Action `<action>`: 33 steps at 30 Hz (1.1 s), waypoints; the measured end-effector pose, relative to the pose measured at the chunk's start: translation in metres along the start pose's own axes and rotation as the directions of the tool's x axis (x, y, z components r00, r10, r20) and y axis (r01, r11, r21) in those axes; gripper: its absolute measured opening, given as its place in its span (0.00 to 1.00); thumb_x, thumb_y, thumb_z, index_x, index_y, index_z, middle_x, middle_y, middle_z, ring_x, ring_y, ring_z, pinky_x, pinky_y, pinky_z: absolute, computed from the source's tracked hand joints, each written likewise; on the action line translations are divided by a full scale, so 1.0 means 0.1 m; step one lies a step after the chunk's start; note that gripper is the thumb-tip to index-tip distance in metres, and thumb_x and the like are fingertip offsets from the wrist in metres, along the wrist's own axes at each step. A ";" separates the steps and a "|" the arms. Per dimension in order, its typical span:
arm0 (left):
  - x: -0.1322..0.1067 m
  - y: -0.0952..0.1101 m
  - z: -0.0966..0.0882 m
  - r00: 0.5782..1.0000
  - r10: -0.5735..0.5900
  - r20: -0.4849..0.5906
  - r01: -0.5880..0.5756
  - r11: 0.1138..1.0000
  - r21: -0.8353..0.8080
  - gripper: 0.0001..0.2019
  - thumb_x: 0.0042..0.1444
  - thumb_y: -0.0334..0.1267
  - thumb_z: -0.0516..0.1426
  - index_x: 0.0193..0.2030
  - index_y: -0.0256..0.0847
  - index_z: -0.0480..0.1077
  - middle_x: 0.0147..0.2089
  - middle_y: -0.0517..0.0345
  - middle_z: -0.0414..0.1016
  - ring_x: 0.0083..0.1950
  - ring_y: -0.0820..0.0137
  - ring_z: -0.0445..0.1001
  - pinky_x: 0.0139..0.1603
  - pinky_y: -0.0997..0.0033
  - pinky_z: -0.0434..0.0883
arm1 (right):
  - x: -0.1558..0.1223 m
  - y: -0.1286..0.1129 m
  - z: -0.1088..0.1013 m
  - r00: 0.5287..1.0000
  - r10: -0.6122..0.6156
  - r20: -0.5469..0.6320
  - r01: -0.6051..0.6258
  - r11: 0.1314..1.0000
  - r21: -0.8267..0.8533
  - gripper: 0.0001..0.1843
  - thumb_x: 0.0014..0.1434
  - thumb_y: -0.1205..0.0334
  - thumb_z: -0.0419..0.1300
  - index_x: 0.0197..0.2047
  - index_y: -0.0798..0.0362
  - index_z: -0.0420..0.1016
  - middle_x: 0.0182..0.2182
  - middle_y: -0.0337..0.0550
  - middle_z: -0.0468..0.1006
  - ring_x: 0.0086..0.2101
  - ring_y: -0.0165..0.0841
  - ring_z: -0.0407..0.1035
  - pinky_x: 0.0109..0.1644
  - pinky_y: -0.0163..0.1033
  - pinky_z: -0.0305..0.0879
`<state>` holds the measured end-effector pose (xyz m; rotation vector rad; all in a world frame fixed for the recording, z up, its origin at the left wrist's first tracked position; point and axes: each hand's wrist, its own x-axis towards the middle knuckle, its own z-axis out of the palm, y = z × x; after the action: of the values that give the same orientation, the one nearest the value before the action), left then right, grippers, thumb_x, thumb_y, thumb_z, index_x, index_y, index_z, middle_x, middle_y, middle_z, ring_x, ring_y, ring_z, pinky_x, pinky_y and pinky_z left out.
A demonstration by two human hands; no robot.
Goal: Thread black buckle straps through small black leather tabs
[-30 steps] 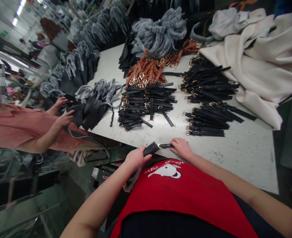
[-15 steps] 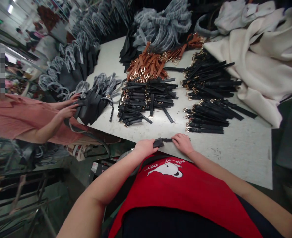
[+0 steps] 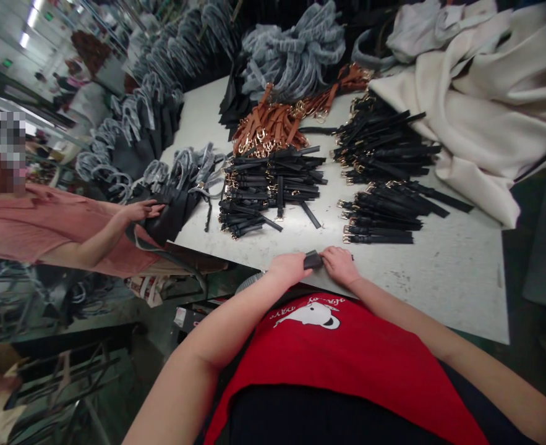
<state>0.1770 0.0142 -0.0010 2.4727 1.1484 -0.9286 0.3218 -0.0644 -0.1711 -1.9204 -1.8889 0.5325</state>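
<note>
The person's left hand (image 3: 289,269) and right hand (image 3: 340,266) have drawn closer together than in the earlier frame, just above the near edge of a white-topped work table (image 3: 458,296). Between them, a black leather strap (image 3: 313,260) is now mostly hidden, and its buckle end, visible before, no longer shows. The left fingers are closed over the strap. The right fingers sit slightly curled against its other end, but I cannot tell whether they grip it. The strap is held just above the table edge, in front of the person's red top with a white cartoon print (image 3: 347,352).

Beyond the hands lie heaped black straps with gold buckles (image 3: 273,191) and tan leather straps with gold clasps (image 3: 268,130). A crumpled cream cloth (image 3: 477,105) lies to the far right. At the left, a co-worker in a pink top (image 3: 45,228) has one hand (image 3: 138,211) on a black leather bag (image 3: 173,219); the earlier frame showed two hands there.
</note>
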 end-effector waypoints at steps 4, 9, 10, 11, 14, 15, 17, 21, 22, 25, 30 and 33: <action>0.03 0.02 -0.04 0.999 0.003 0.034 -0.005 0.999 0.034 0.21 0.53 0.52 0.50 0.47 0.40 0.67 0.42 0.48 0.76 0.43 0.58 0.75 0.42 0.63 0.71 | 0.00 -0.03 0.04 1.000 0.019 -0.016 -0.019 1.000 0.014 0.16 0.61 0.60 0.46 0.48 0.54 0.67 0.40 0.47 0.72 0.40 0.36 0.62 0.43 0.40 0.49; 0.03 0.04 -0.06 0.998 0.035 0.051 -0.037 0.998 0.050 0.20 0.53 0.51 0.51 0.47 0.40 0.67 0.41 0.47 0.76 0.43 0.57 0.75 0.42 0.62 0.71 | 0.01 -0.09 0.08 1.000 0.012 0.005 -0.012 1.000 0.013 0.16 0.60 0.63 0.47 0.48 0.53 0.67 0.41 0.48 0.72 0.40 0.36 0.62 0.43 0.40 0.49; 0.03 0.04 -0.05 0.998 0.044 0.052 -0.047 0.998 0.046 0.20 0.53 0.52 0.51 0.47 0.41 0.67 0.42 0.47 0.76 0.43 0.57 0.75 0.42 0.62 0.71 | 0.01 -0.09 0.08 1.000 0.015 0.003 -0.015 1.000 0.015 0.16 0.60 0.63 0.47 0.48 0.53 0.67 0.41 0.48 0.72 0.41 0.36 0.62 0.43 0.40 0.49; 0.02 0.03 -0.05 0.997 0.047 0.053 -0.049 0.998 0.043 0.20 0.53 0.52 0.51 0.46 0.41 0.68 0.42 0.48 0.76 0.44 0.57 0.75 0.42 0.62 0.71 | 0.01 -0.10 0.08 1.000 0.015 0.000 -0.014 1.000 0.017 0.16 0.60 0.63 0.47 0.49 0.53 0.67 0.41 0.48 0.72 0.41 0.36 0.62 0.43 0.40 0.49; -0.05 -0.08 -0.02 0.999 0.009 0.052 -0.012 0.999 0.045 0.21 0.53 0.53 0.50 0.47 0.41 0.68 0.42 0.47 0.76 0.43 0.57 0.75 0.41 0.61 0.71 | 0.01 -0.09 0.08 1.000 -0.002 -0.001 0.002 1.000 0.023 0.15 0.60 0.63 0.46 0.48 0.54 0.67 0.40 0.47 0.72 0.41 0.35 0.62 0.44 0.39 0.50; -0.08 -0.12 -0.01 0.999 -0.009 0.050 0.007 0.999 0.048 0.21 0.53 0.53 0.50 0.46 0.40 0.68 0.41 0.47 0.76 0.42 0.58 0.75 0.41 0.61 0.71 | 0.01 -0.09 0.08 1.000 -0.014 0.004 0.014 1.000 0.026 0.15 0.60 0.62 0.47 0.48 0.54 0.68 0.40 0.47 0.72 0.41 0.35 0.62 0.44 0.39 0.50; -0.12 -0.16 0.01 0.999 -0.026 0.041 0.024 0.999 0.049 0.21 0.53 0.53 0.50 0.46 0.40 0.68 0.41 0.47 0.77 0.42 0.58 0.75 0.40 0.62 0.71 | 0.01 -0.09 0.07 0.999 -0.031 0.011 0.030 0.999 0.030 0.15 0.60 0.62 0.47 0.47 0.53 0.68 0.41 0.47 0.72 0.41 0.35 0.62 0.44 0.39 0.50; -0.08 -0.11 0.05 1.000 0.003 0.019 -0.003 1.000 0.004 0.22 0.53 0.53 0.50 0.47 0.41 0.68 0.41 0.47 0.76 0.43 0.58 0.75 0.41 0.64 0.70 | 0.01 -0.10 0.07 1.000 -0.022 0.007 0.022 0.999 0.030 0.14 0.61 0.62 0.46 0.46 0.53 0.69 0.40 0.46 0.72 0.41 0.34 0.62 0.44 0.38 0.51; -0.07 -0.11 0.06 1.000 0.007 0.018 -0.006 1.000 -0.012 0.22 0.53 0.54 0.50 0.47 0.41 0.68 0.42 0.47 0.76 0.43 0.58 0.75 0.41 0.64 0.70 | 0.00 -0.11 0.07 1.000 -0.028 0.006 0.028 0.999 0.025 0.14 0.61 0.61 0.46 0.46 0.53 0.69 0.40 0.46 0.72 0.41 0.34 0.62 0.44 0.39 0.51; -0.10 -0.28 0.09 1.000 -0.012 0.015 0.013 0.998 -0.054 0.22 0.53 0.54 0.50 0.47 0.41 0.67 0.42 0.48 0.76 0.43 0.58 0.75 0.41 0.64 0.70 | -0.03 -0.13 0.05 0.994 -0.104 0.031 0.105 0.994 -0.021 0.16 0.60 0.56 0.49 0.48 0.51 0.68 0.41 0.46 0.71 0.41 0.35 0.61 0.44 0.39 0.51; -0.30 -0.80 0.13 0.986 -0.160 -0.039 0.153 0.979 -0.135 0.21 0.55 0.54 0.47 0.46 0.41 0.66 0.41 0.48 0.76 0.41 0.59 0.75 0.38 0.66 0.69 | -0.15 0.10 -0.08 0.996 -0.086 0.021 0.089 0.980 -0.179 0.15 0.61 0.55 0.48 0.45 0.50 0.71 0.41 0.46 0.71 0.40 0.36 0.62 0.43 0.40 0.52; -0.35 -0.94 0.17 0.981 -0.189 -0.040 0.177 0.962 -0.210 0.20 0.55 0.53 0.47 0.46 0.42 0.66 0.41 0.50 0.76 0.41 0.61 0.75 0.38 0.69 0.68 | -0.17 0.44 -0.25 0.993 0.052 -0.106 -0.080 0.957 -0.279 0.17 0.61 0.54 0.46 0.46 0.51 0.70 0.42 0.48 0.71 0.41 0.37 0.62 0.43 0.41 0.53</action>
<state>0.0812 0.0468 0.0121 2.2725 1.4362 -0.7429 0.3721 -0.0827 -0.1732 -2.1513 -1.9291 0.1885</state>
